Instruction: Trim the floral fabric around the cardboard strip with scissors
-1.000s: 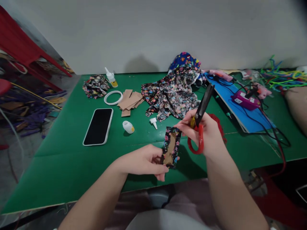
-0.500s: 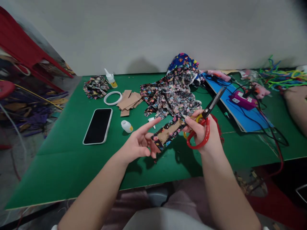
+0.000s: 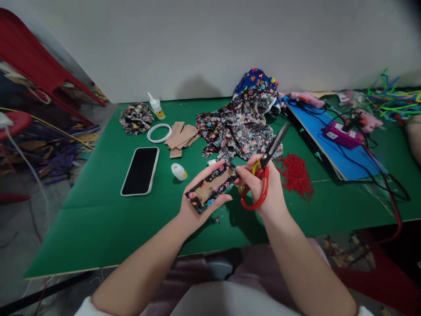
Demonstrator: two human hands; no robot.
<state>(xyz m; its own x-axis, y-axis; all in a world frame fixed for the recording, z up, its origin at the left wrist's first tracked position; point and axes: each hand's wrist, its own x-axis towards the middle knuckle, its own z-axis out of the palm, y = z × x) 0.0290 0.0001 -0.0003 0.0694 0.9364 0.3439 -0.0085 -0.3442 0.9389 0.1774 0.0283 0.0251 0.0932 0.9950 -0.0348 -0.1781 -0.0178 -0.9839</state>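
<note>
A cardboard strip (image 3: 213,185) lies across my left hand (image 3: 190,215), black floral fabric folded over its edges and bare brown cardboard along its middle. My left thumb and fingers close along its two long sides. With thumb and fingertips my right hand (image 3: 270,193) pinches the strip's right end. That same hand carries scissors (image 3: 275,142), red and yellow handles round the fingers, blades pointing up and away. Beyond my hands spreads a crumpled floral cloth (image 3: 241,123). A small uncapped white bottle (image 3: 179,172) leans left of the strip, and a white cap (image 3: 211,162) is partly hidden behind it.
On the green table (image 3: 98,228) are a phone (image 3: 140,171), a white ring (image 3: 159,133), cardboard pieces (image 3: 180,138), a nozzle bottle (image 3: 157,109) and a floral scrap (image 3: 136,118). Rightward lie red threads (image 3: 297,175), a blue folder (image 3: 348,162), a purple power strip (image 3: 344,135) and cables. Another person's arm (image 3: 413,134) shows.
The strip has shifted left and settled into my left palm; my left fingers have gone from spread to closed along it. My right hand with the scissors has moved left, uncovering the red threads.
</note>
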